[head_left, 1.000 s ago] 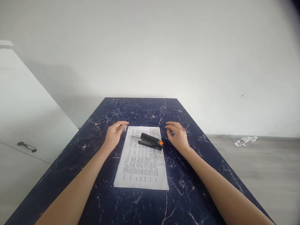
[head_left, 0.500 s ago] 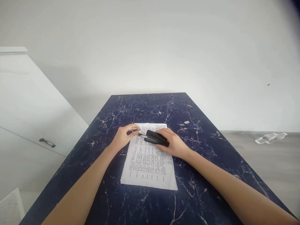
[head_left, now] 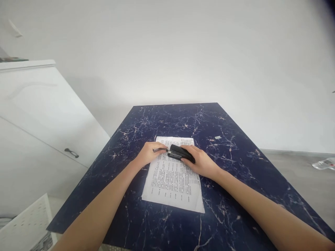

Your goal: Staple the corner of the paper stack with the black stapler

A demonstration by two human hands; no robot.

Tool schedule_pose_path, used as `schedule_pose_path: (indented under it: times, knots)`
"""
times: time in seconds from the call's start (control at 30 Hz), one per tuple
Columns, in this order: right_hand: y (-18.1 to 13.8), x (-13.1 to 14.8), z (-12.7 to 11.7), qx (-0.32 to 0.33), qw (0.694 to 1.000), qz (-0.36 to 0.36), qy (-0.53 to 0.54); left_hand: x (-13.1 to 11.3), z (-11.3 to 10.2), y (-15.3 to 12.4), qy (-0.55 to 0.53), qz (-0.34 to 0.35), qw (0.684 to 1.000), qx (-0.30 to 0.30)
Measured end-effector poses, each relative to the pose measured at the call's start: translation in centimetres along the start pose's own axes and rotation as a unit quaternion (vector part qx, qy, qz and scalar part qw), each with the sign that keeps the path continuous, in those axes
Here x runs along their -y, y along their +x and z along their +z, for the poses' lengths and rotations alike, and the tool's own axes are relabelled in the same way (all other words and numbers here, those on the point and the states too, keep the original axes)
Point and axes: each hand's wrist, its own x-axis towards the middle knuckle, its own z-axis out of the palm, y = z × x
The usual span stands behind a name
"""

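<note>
A black stapler (head_left: 180,152) lies in my right hand (head_left: 203,162), whose fingers wrap round its right end. It is above the upper part of printed sheets of paper (head_left: 172,184). My left hand (head_left: 148,153) is closed in a pinch at the stapler's left end, on a thin dark strip (head_left: 159,150) that reaches toward the stapler. Whether the strip is fixed to the stapler or separate, I cannot tell. Some of the print is hidden under the stapler and my fingers.
The sheets rest on a dark blue marbled table (head_left: 167,120). A small pale scrap (head_left: 218,137) lies at its right. A white cabinet (head_left: 39,115) stands at left, above a white perforated panel (head_left: 31,219). Clear plastic packaging (head_left: 324,164) lies on the floor at right.
My left fingers have closed on the thin strip at the stapler's left end, where a metal piece stuck out before. The view has turned left, so everything sits farther right.
</note>
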Motion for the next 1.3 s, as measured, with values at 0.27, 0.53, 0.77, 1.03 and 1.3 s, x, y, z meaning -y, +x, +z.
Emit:
schedule_pose_path:
  times: [0.27, 0.53, 0.77, 1.03, 1.3]
  knots:
    - [-0.1, -0.1, 0.0, -0.001, 1.000, -0.005, -0.007, -0.2, 0.0, 0.3, -0.034, -0.015, 0.999, 0.005]
    - [0.0, -0.1, 0.0, 0.005, 1.000, 0.001, -0.002, -0.2, 0.1, 0.5, -0.027, -0.030, 0.999, 0.016]
    - [0.0, -0.2, -0.1, 0.009, 1.000, 0.005, 0.002, 0.3, -1.0, 0.3, -0.023, 0.021, 0.994, 0.105]
    - [0.2, -0.4, -0.5, -0.008, 0.998, 0.012, 0.057, 1.0, -1.8, -0.3, -0.098, -0.040, 0.985, 0.139]
    - [0.1, 1.4, -1.1, 0.006, 0.987, -0.049, 0.153, -2.3, 0.9, -0.2, -0.099, 0.007, 0.990, 0.101]
